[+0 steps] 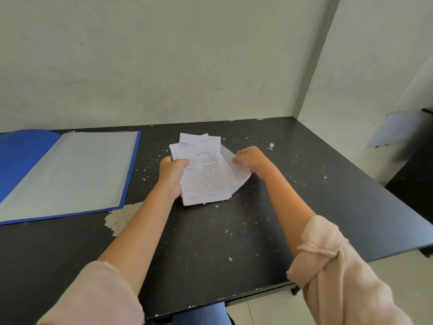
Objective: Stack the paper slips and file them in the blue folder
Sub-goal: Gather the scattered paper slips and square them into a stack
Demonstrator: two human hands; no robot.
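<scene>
Our left hand [172,174] had the paper slips [202,171] pinched by their left edge, thumb on top; our right hand [249,159] was curled shut on the loose slips fanning out at the right side; the whole bunch sat mid-way across the scuffed black desk [304,207]; the blue folder [70,172] lay open well off to the left, clear sleeve showing.

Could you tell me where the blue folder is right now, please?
In the head view the open blue plastic folder lies flat at the left of the black table, left of the left hand gripping the white paper slips.
</scene>
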